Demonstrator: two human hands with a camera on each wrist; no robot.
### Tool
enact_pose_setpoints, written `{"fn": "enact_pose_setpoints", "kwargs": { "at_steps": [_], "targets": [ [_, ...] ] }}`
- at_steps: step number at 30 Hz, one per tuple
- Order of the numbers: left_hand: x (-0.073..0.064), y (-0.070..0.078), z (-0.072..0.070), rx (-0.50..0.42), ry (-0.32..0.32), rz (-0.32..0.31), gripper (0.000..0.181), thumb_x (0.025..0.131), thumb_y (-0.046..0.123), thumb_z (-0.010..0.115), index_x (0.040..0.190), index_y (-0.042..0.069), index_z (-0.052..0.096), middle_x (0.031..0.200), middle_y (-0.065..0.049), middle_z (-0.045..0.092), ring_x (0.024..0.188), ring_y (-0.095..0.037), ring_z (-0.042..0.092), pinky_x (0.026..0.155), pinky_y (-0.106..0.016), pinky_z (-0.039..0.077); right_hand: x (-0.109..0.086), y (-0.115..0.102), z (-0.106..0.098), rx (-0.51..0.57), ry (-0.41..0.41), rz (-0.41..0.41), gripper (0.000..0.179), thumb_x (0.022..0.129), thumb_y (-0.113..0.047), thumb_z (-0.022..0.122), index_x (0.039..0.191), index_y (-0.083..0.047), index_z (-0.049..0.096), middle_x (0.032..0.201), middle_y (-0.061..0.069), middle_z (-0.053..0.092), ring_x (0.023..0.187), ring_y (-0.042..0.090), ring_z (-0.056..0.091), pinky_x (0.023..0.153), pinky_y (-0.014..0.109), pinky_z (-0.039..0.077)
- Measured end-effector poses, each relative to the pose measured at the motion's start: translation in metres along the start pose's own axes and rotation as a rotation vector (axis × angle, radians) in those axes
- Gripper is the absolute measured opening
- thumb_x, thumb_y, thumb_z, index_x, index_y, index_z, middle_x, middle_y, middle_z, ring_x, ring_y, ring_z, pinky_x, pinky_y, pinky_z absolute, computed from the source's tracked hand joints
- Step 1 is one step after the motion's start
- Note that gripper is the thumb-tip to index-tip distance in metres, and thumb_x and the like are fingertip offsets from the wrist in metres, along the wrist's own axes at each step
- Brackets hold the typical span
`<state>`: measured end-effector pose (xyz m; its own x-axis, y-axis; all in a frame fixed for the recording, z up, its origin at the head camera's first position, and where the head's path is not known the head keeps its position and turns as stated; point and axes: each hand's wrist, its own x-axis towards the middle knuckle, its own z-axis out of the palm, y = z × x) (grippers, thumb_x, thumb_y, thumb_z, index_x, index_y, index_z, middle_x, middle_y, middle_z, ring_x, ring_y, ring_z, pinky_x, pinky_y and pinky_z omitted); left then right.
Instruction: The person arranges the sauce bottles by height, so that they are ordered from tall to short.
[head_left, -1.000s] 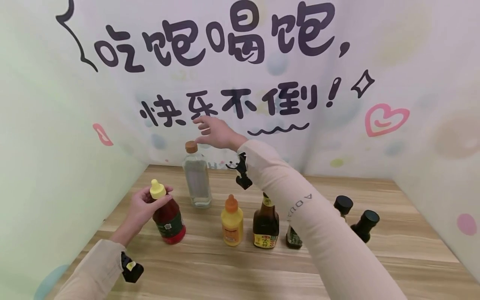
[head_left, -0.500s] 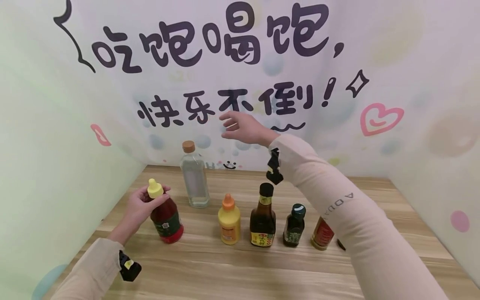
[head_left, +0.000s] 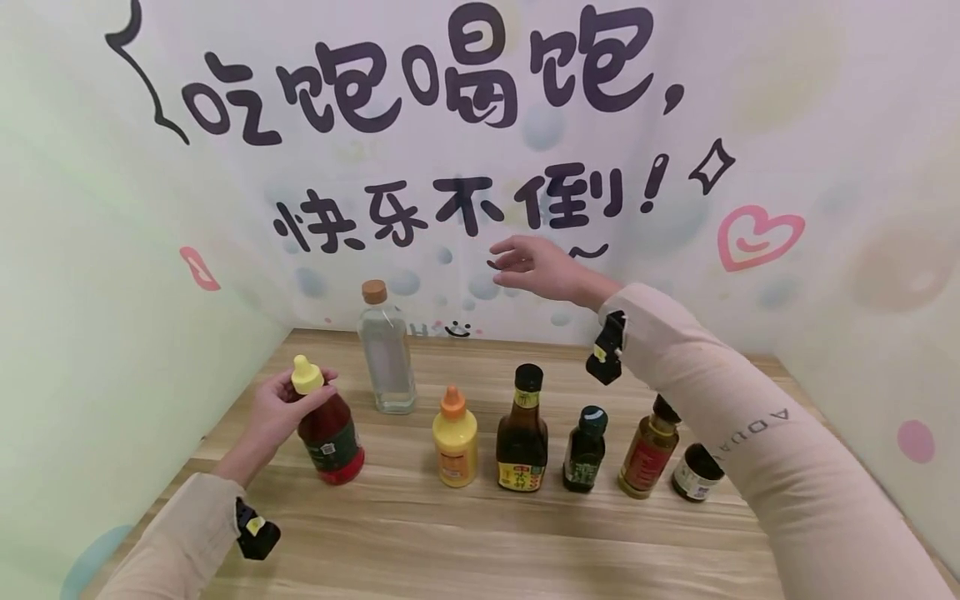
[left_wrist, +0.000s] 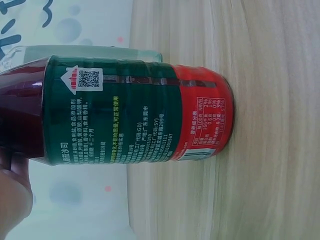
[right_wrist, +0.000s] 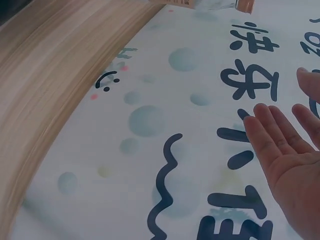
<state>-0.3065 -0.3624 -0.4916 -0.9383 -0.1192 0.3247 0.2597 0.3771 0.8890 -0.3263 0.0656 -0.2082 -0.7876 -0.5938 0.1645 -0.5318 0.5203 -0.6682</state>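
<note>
My left hand (head_left: 272, 410) grips a ketchup bottle (head_left: 328, 442) around its neck, just below the yellow nozzle cap. The bottle has dark red contents, a green label and a red base; it stands slightly tilted on the wooden table. In the left wrist view the bottle's printed back label (left_wrist: 115, 110) fills the middle, with part of the hand (left_wrist: 14, 197) at its neck. My right hand (head_left: 538, 268) is raised in the air before the printed backdrop, fingers loosely extended, holding nothing. The right wrist view shows its palm (right_wrist: 295, 170).
Behind the ketchup stands a clear bottle (head_left: 388, 358) with a brown cap. Rightward stand a yellow squeeze bottle (head_left: 454, 446), a soy sauce bottle (head_left: 522, 437), a small dark bottle (head_left: 584, 454), a red-labelled bottle (head_left: 647, 454) and a dark-lidded jar (head_left: 696, 475), partly behind the right sleeve (head_left: 750, 417).
My right hand has moved away from the clear bottle's cap toward the right, uncovering the bottles and jar on that side. My left hand keeps its grip on the ketchup bottle.
</note>
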Motion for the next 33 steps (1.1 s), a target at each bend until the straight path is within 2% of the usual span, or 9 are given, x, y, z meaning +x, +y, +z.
{"fn": "enact_pose_setpoints", "kwargs": {
  "at_steps": [7,11,16,20,21,24,27,28,33],
  "targets": [
    [0.001,-0.002,0.0,0.015,-0.001,-0.012,0.04,0.075,0.04,0.067,0.111,0.026,0.059,0.109,0.006,0.061,0.093,-0.014,0.057,0.071,-0.031,0.05,-0.024,0.009,-0.004,0.063,-0.016,-0.042,0.043,0.088,-0.017,0.056,0.127,-0.004,0.044,0.121,0.014,0.051,0.109,0.024,0.05,0.09,0.037,0.041],
    [0.001,-0.002,-0.001,0.004,0.001,-0.001,0.04,0.076,0.039,0.067,0.112,0.025,0.058,0.109,0.005,0.061,0.094,-0.015,0.057,0.071,-0.03,0.05,-0.038,0.012,-0.003,0.063,-0.027,-0.033,0.043,0.088,-0.022,0.056,0.127,-0.009,0.044,0.121,0.01,0.052,0.108,0.021,0.051,0.089,0.036,0.042],
    [-0.002,-0.002,-0.001,0.001,0.003,0.023,0.04,0.077,0.037,0.067,0.113,0.023,0.058,0.11,0.002,0.061,0.094,-0.016,0.057,0.07,-0.027,0.05,-0.053,0.019,0.002,0.095,-0.04,-0.037,0.044,0.088,-0.023,0.056,0.127,-0.009,0.044,0.121,0.009,0.053,0.107,0.02,0.052,0.088,0.037,0.042],
    [-0.002,0.0,-0.001,0.013,-0.001,0.019,0.04,0.078,0.036,0.066,0.114,0.021,0.057,0.11,0.002,0.061,0.094,-0.016,0.057,0.07,-0.025,0.05,-0.063,0.027,0.007,0.137,-0.043,-0.032,0.044,0.087,-0.024,0.057,0.127,-0.009,0.045,0.12,0.009,0.053,0.107,0.021,0.052,0.089,0.036,0.042],
    [-0.008,0.013,-0.002,-0.03,-0.023,0.021,0.038,0.079,0.033,0.066,0.114,0.019,0.058,0.11,0.0,0.061,0.095,-0.017,0.057,0.072,-0.027,0.05,-0.066,0.029,0.008,0.15,-0.044,-0.032,0.044,0.087,-0.023,0.057,0.126,-0.009,0.045,0.12,0.009,0.053,0.107,0.021,0.052,0.089,0.036,0.042],
    [-0.008,0.014,-0.001,-0.038,-0.019,0.015,0.039,0.079,0.031,0.066,0.114,0.016,0.058,0.111,-0.001,0.061,0.095,-0.017,0.057,0.072,-0.027,0.05,-0.072,0.034,0.014,0.183,-0.048,-0.031,0.042,0.087,-0.02,0.057,0.125,-0.007,0.046,0.119,0.011,0.053,0.107,0.023,0.052,0.088,0.036,0.043],
    [-0.008,0.013,-0.001,-0.038,-0.011,0.016,0.039,0.079,0.032,0.066,0.114,0.017,0.058,0.111,0.0,0.061,0.095,-0.016,0.057,0.072,-0.027,0.05,-0.077,0.039,0.021,0.223,-0.071,-0.045,0.041,0.087,-0.015,0.057,0.125,-0.004,0.045,0.12,0.013,0.053,0.108,0.025,0.052,0.087,0.035,0.044],
    [-0.002,-0.001,0.0,0.005,0.011,0.011,0.041,0.078,0.035,0.067,0.115,0.02,0.057,0.112,0.002,0.06,0.095,-0.016,0.057,0.07,-0.026,0.05,-0.079,0.04,0.024,0.23,-0.081,-0.049,0.041,0.087,-0.012,0.057,0.125,-0.004,0.045,0.12,0.013,0.052,0.108,0.025,0.051,0.087,0.035,0.043],
    [-0.002,0.001,0.0,0.004,0.025,-0.001,0.039,0.075,0.039,0.068,0.111,0.026,0.058,0.109,0.005,0.061,0.094,-0.014,0.057,0.072,-0.028,0.05,-0.085,0.049,0.034,0.254,-0.137,-0.07,0.044,0.085,-0.013,0.06,0.125,-0.004,0.045,0.122,0.012,0.051,0.111,0.025,0.049,0.089,0.035,0.042]
  ]
}}
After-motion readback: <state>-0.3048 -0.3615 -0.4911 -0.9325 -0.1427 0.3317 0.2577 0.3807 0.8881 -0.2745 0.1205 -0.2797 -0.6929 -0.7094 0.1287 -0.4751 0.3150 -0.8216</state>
